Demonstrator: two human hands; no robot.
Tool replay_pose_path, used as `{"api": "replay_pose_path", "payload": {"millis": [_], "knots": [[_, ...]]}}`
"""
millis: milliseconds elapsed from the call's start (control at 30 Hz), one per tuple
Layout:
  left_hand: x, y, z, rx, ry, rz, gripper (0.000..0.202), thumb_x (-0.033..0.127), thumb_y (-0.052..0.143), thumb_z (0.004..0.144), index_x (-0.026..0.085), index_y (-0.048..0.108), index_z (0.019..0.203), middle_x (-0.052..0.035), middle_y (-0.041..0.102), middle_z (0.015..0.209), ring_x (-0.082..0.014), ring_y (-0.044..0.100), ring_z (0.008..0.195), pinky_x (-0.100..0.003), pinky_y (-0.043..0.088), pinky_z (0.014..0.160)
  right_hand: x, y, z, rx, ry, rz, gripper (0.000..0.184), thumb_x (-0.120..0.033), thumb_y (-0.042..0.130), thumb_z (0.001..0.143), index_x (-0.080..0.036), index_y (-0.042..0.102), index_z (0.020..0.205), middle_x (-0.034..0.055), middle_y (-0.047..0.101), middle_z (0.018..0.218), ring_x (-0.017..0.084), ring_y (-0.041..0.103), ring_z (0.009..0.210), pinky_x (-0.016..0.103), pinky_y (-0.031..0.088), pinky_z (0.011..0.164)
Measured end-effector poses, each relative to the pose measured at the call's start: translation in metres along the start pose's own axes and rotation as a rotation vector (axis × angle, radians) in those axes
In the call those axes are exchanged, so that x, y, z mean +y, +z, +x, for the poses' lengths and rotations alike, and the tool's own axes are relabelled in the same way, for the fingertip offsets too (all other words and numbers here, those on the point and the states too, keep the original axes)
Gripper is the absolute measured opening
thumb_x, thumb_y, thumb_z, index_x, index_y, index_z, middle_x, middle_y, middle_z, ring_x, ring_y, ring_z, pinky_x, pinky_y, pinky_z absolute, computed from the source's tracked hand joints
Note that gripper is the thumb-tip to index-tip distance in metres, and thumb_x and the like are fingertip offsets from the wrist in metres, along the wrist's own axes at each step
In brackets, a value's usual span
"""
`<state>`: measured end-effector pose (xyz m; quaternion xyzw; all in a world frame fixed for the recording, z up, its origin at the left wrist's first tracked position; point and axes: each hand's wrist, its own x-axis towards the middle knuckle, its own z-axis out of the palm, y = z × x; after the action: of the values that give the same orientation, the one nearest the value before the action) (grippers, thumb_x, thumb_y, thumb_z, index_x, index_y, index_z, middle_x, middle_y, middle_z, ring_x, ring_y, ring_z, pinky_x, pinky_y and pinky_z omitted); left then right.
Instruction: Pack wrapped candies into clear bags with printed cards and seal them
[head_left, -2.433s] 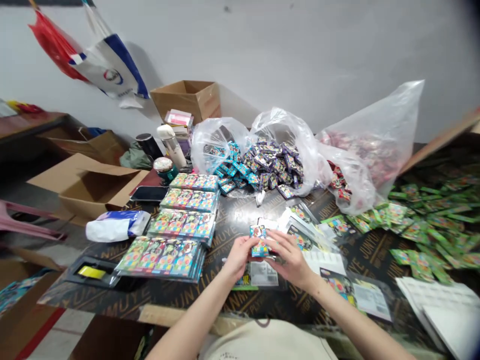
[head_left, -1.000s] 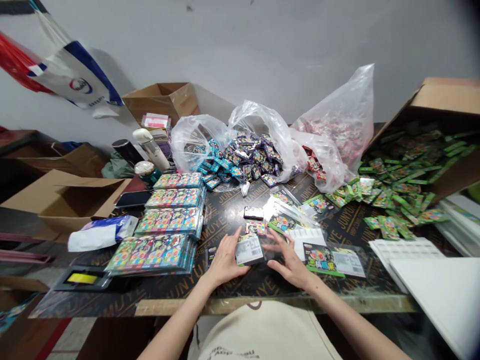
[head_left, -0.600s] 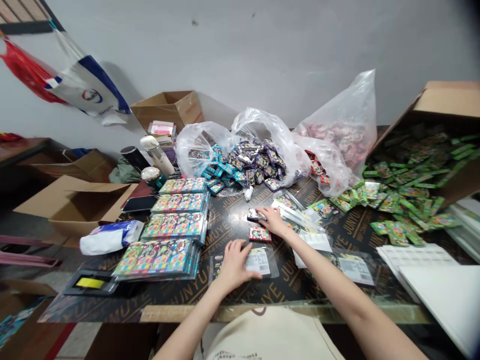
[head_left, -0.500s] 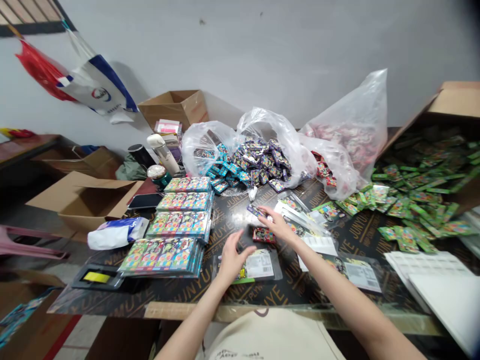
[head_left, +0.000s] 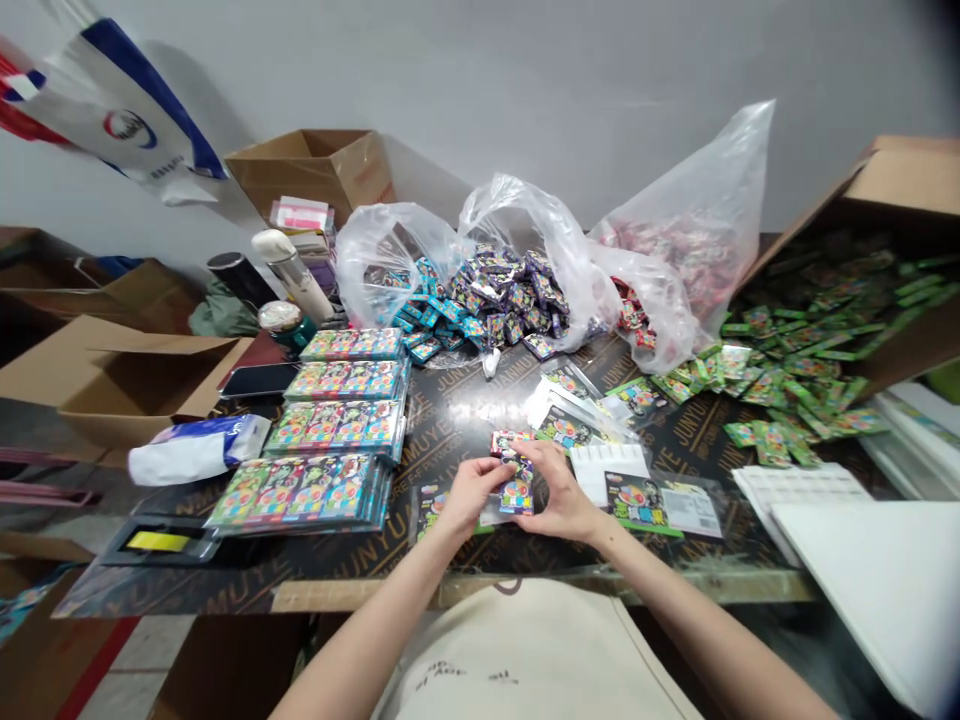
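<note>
Between my two hands, over the middle of the table, is a small purple packet (head_left: 517,492) with colourful print. My left hand (head_left: 469,495) pinches its left edge with thumb and fingertips. My right hand (head_left: 562,498) curves around its right side, fingers at the far end and thumb at the near end. Just beyond lies a red packet (head_left: 510,438), partly covered by my fingers. Beneath my hands a clear printed sleeve (head_left: 429,508) lies on the table, mostly hidden. Another printed sleeve (head_left: 637,502) is right of my right hand, beside a white divided tray (head_left: 611,468).
Stacked sets of packets (head_left: 300,490) stand at the left. Behind are plastic bags with blue packets (head_left: 431,310), purple packets (head_left: 514,290) and red packets (head_left: 636,318). Green packets (head_left: 802,370) spill from a carton (head_left: 911,185) at right. White sheets (head_left: 862,570) lie near the right edge.
My right hand has brought the purple packet nearer to me, and my left hand has closed on its edge. The whole view has shifted a little.
</note>
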<state>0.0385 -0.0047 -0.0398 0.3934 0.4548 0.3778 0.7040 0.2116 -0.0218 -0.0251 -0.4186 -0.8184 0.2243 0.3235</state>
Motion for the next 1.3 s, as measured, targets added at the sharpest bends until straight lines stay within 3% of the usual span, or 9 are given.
{"api": "replay_pose_path", "payload": {"millis": [100, 167, 233, 300, 500, 1000, 1167, 1233, 1300], "knots": [[-0.008, -0.010, -0.008, -0.024, 0.232, 0.483, 0.043, 0.045, 0.061, 0.070, 0.017, 0.063, 0.102, -0.0092, 0.065, 0.097, -0.0220, 0.058, 0.088, -0.035, 0.043, 0.080, 0.014, -0.004, -0.011, 0.080, 0.068, -0.092, 0.074, -0.025, 0.064, 0.059, -0.023, 0.036, 0.127, 0.0090, 0.047, 0.121, 0.028, 0.042, 0.114, 0.043, 0.030, 0.097], [-0.015, -0.021, -0.013, -0.066, 0.390, 0.912, 0.065, 0.049, 0.069, 0.060, 0.022, 0.054, 0.117, -0.0107, 0.055, 0.118, -0.0284, 0.048, 0.108, -0.045, 0.033, 0.094, 0.028, -0.009, -0.021, 0.097, 0.129, -0.157, 0.071, -0.025, 0.063, 0.061, -0.022, 0.036, 0.127, 0.0099, 0.047, 0.121, 0.029, 0.042, 0.113, 0.044, 0.029, 0.096], [-0.022, -0.030, -0.016, -0.119, 0.459, 1.215, 0.089, 0.047, 0.076, 0.048, 0.024, 0.042, 0.127, -0.0110, 0.048, 0.124, -0.0315, 0.041, 0.114, -0.049, 0.026, 0.098, 0.038, -0.013, -0.031, 0.029, 0.148, -0.190, 0.073, -0.026, 0.063, 0.062, -0.022, 0.034, 0.129, 0.0099, 0.048, 0.122, 0.029, 0.043, 0.113, 0.045, 0.029, 0.095], [-0.027, -0.035, -0.016, -0.124, 0.478, 1.336, 0.098, 0.040, 0.077, 0.049, 0.024, 0.030, 0.134, -0.0104, 0.048, 0.121, -0.0306, 0.041, 0.112, -0.048, 0.027, 0.097, 0.045, -0.016, -0.038, -0.057, 0.137, -0.195, 0.077, -0.030, 0.066, 0.062, -0.022, 0.031, 0.131, 0.0098, 0.047, 0.124, 0.029, 0.044, 0.113, 0.044, 0.029, 0.094], [-0.022, -0.033, -0.014, -0.149, 0.554, 1.274, 0.103, 0.034, 0.072, 0.055, 0.021, 0.014, 0.139, -0.0092, 0.048, 0.118, -0.0275, 0.043, 0.107, -0.044, 0.028, 0.097, 0.038, -0.018, -0.043, -0.125, 0.104, -0.141, 0.090, -0.048, 0.072, 0.058, -0.021, 0.028, 0.132, 0.0113, 0.047, 0.126, 0.029, 0.043, 0.114, 0.043, 0.028, 0.096], [-0.005, -0.029, -0.020, -0.135, 0.439, 1.082, 0.111, 0.033, 0.076, 0.050, 0.023, 0.011, 0.140, -0.0082, 0.051, 0.119, -0.0274, 0.046, 0.106, -0.042, 0.034, 0.093, 0.022, -0.034, -0.030, -0.159, 0.098, 0.020, 0.085, -0.042, 0.073, 0.058, -0.021, 0.033, 0.130, 0.0114, 0.045, 0.127, 0.028, 0.041, 0.115, 0.043, 0.029, 0.097], [-0.003, -0.025, -0.023, -0.136, 0.458, 1.054, 0.108, 0.034, 0.076, 0.051, 0.024, 0.015, 0.139, -0.0083, 0.050, 0.121, -0.0271, 0.045, 0.108, -0.040, 0.034, 0.093, 0.023, -0.031, -0.028, -0.192, 0.078, 0.012, 0.101, -0.054, 0.073, 0.053, -0.022, 0.025, 0.136, 0.0114, 0.040, 0.133, 0.029, 0.038, 0.121, 0.044, 0.025, 0.100], [-0.001, -0.027, -0.023, -0.119, 0.455, 1.049, 0.107, 0.034, 0.075, 0.051, 0.024, 0.015, 0.139, -0.0084, 0.050, 0.120, -0.0272, 0.045, 0.108, -0.041, 0.034, 0.093, 0.022, -0.025, -0.031, -0.115, 0.062, -0.048, 0.107, -0.058, 0.071, 0.053, -0.022, 0.018, 0.138, 0.0132, 0.036, 0.137, 0.031, 0.033, 0.124, 0.048, 0.018, 0.103], [-0.001, -0.029, -0.024, -0.079, 0.439, 1.033, 0.107, 0.034, 0.074, 0.053, 0.024, 0.012, 0.140, -0.0083, 0.051, 0.119, -0.0268, 0.046, 0.108, -0.042, 0.033, 0.094, 0.018, -0.019, -0.034, 0.051, 0.099, -0.094, 0.098, -0.055, 0.066, 0.064, -0.021, 0.012, 0.139, 0.0138, 0.043, 0.132, 0.030, 0.035, 0.124, 0.051, 0.011, 0.103]]}}
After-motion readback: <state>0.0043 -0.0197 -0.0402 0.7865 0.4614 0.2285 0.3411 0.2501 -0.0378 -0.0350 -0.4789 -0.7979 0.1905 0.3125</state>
